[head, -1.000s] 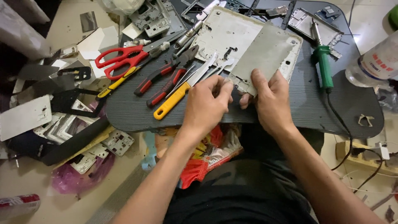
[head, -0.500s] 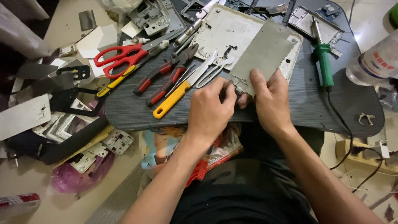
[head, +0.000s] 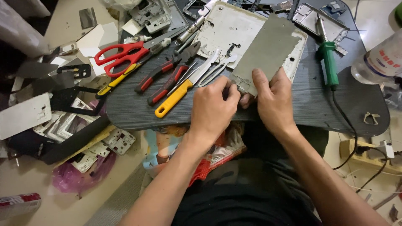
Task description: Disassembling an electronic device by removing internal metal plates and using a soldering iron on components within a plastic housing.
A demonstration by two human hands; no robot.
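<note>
Pinching the near corner of the grey metal plate [head: 268, 52], both the left hand [head: 213, 106] and right hand [head: 274, 100] are curling fingers closed on it near the dark board's [head: 305, 104] front edge, white panel [head: 234, 29] lying underneath farther back

Dark grooved board [head: 301, 109] carries the lot, w/ a grey metal plate [head: 268, 52] mid-board lying partly over a white panel [head: 228, 29]. Left of the plate: metal tweezers [head: 215, 69], yellow-handled tool [head: 173, 98], red/black pliers [head: 167, 71], then red scissors [head: 121, 56] at the board's left edge. Right of the plate: green-handled soldering iron [head: 328, 62], clear bottle [head: 377, 60] further right.
</note>
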